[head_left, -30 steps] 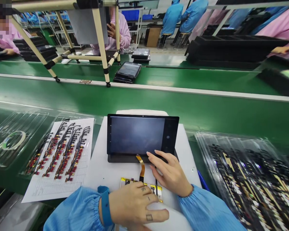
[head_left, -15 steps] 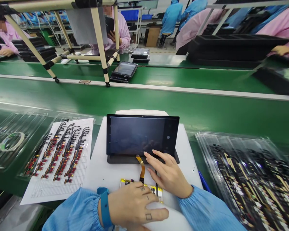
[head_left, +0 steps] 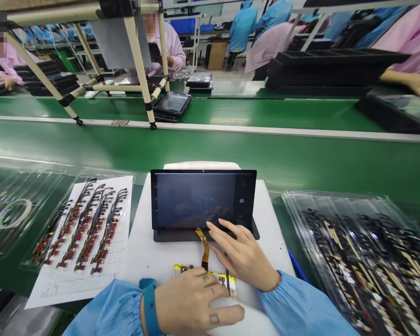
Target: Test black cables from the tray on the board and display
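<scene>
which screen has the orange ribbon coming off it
The black display panel beneath the right hand: an amber flex cable runs from its lower edge. The panel on the far belt shows none.

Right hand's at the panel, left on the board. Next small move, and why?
Probably tap the dark screen with the right hand: its fingertips are at the screen's lower edge, and the amber flex cable links it to the board under the left hand.

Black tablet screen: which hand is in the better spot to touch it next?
Right hand, probably: its fingertips are at the tablet screen's lower edge, while the left hand lies farther back, over the yellow-edged board.
</scene>
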A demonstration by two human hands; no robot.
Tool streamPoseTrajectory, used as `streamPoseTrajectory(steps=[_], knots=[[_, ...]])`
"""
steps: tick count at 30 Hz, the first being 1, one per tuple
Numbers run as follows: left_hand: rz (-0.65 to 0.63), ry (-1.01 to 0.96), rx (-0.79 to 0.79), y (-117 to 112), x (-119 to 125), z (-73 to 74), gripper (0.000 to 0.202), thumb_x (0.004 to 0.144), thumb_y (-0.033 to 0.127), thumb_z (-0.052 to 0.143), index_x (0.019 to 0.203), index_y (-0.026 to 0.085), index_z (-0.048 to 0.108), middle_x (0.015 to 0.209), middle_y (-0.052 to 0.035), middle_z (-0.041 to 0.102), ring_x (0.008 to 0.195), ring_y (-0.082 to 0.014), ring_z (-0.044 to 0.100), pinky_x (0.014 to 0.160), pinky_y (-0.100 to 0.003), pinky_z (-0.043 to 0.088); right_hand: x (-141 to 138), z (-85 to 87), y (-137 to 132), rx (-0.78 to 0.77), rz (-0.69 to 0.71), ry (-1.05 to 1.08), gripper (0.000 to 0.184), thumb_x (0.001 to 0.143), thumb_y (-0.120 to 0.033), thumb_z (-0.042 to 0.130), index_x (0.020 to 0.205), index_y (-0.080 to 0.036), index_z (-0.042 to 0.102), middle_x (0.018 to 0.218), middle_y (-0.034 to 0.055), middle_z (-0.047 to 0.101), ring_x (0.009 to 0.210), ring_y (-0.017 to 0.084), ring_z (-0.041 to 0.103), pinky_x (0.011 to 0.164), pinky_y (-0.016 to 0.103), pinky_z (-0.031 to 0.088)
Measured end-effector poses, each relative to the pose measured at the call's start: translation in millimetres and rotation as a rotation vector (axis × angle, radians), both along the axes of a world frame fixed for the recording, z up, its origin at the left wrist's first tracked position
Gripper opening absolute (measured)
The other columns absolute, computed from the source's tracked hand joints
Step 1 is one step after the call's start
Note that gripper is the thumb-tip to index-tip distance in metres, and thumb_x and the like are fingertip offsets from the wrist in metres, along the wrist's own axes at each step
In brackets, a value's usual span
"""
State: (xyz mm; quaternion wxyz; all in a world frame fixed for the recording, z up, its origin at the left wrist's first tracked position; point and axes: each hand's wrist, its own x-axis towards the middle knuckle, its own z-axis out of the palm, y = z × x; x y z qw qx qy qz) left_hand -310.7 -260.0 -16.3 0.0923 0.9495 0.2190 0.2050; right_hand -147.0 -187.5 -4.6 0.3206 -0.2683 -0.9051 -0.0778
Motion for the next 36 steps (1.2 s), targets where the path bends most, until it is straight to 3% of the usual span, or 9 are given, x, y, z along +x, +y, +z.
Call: streamPoseTrajectory(steps=[8,11,15,19,23,26,29,32,36], knots=[[-0.004,0.038,0.016,1.9,-3.3,3.0,0.036,0.092,0.046,0.040,0.114,0.018,0.045,0.091,-0.0031,0.062,0.073,-0.0152,0.056,0.062,-0.029,0.039,13.2,15.7,0.0,0.050,-0.034,0.015,0.015,0.088,-0.012,0.045,0.095,-0.014,0.057,0.095,0.0015,0.069,0.094,0.019,0.058,0.073,0.032,0.044],[0.000,0.045,0.004,1.5,-3.3,2.6,0.031,0.093,0.040,0.041,0.115,0.019,0.044,0.094,-0.0027,0.062,0.076,-0.0151,0.056,0.063,-0.029,0.039,21.5,15.9,-1.7,0.026,-0.046,-0.037,0.017,0.089,-0.014,0.044,0.099,-0.014,0.057,0.098,0.0011,0.068,0.095,0.020,0.058,0.074,0.033,0.044],[-0.003,0.051,-0.006,0.9,-3.0,3.7,0.033,0.093,0.043,0.041,0.115,0.019,0.044,0.094,-0.0022,0.061,0.076,-0.0150,0.057,0.062,-0.029,0.039,28.8,12.1,-5.8,0.006,-0.026,-0.070,0.023,0.089,-0.015,0.044,0.109,-0.014,0.056,0.098,0.0008,0.068,0.099,0.021,0.058,0.076,0.034,0.046],[-0.006,0.031,-0.011,1.4,-2.5,3.1,0.037,0.092,0.047,0.040,0.114,0.018,0.045,0.094,-0.0027,0.061,0.076,-0.0152,0.057,0.062,-0.029,0.039,30.7,6.0,-7.4,0.002,-0.016,-0.084,0.046,0.088,-0.014,0.045,0.133,-0.014,0.038,0.097,0.0003,0.068,0.104,0.022,0.057,0.077,0.036,0.046],[-0.021,0.017,-0.010,1.5,-2.0,-1.6,0.042,0.092,0.052,0.038,0.116,0.018,0.044,0.094,-0.0036,0.061,0.077,-0.0155,0.057,0.063,-0.029,0.039,32.5,-0.7,-5.4,0.000,-0.028,-0.100,0.056,0.088,-0.013,0.045,0.141,-0.013,0.025,0.098,0.0004,0.068,0.106,0.023,0.055,0.080,0.036,0.045],[-0.022,0.025,-0.026,0.5,-1.8,-3.0,0.040,0.092,0.049,0.039,0.117,0.018,0.043,0.096,-0.0041,0.061,0.077,-0.0163,0.057,0.064,-0.030,0.040,35.4,-4.3,-4.6,-0.001,-0.089,-0.125,0.049,0.089,-0.017,0.045,0.137,-0.015,0.034,0.111,0.0018,0.063,0.114,0.024,0.050,0.085,0.037,0.043],[-0.010,0.023,-0.021,0.1,-1.2,1.0,0.028,0.094,0.035,0.040,0.116,0.017,0.043,0.093,-0.0032,0.061,0.073,-0.0156,0.057,0.062,-0.029,0.041,38.5,-5.3,-5.1,0.013,-0.183,-0.138,0.037,0.091,-0.027,0.043,0.126,-0.017,0.048,0.123,0.0056,0.056,0.122,0.028,0.042,0.087,0.040,0.042],[0.019,-0.010,-0.001,0.3,-0.4,7.3,0.019,0.095,0.023,0.038,0.112,0.017,0.044,0.091,-0.0024,0.063,0.071,-0.0146,0.057,0.061,-0.028,0.041,41.1,-4.8,-5.7,0.015,-0.206,-0.098,0.040,0.090,-0.028,0.044,0.128,-0.017,0.045,0.120,0.0074,0.058,0.121,0.028,0.042,0.086,0.041,0.042],[0.026,-0.032,0.006,1.2,0.1,11.1,0.017,0.095,0.023,0.039,0.110,0.017,0.045,0.088,-0.0022,0.064,0.071,-0.0146,0.058,0.059,-0.028,0.041,42.7,-3.8,-5.7,0.007,-0.164,-0.068,0.042,0.088,-0.023,0.047,0.128,-0.012,0.042,0.112,0.0074,0.063,0.114,0.025,0.049,0.083,0.038,0.045]])
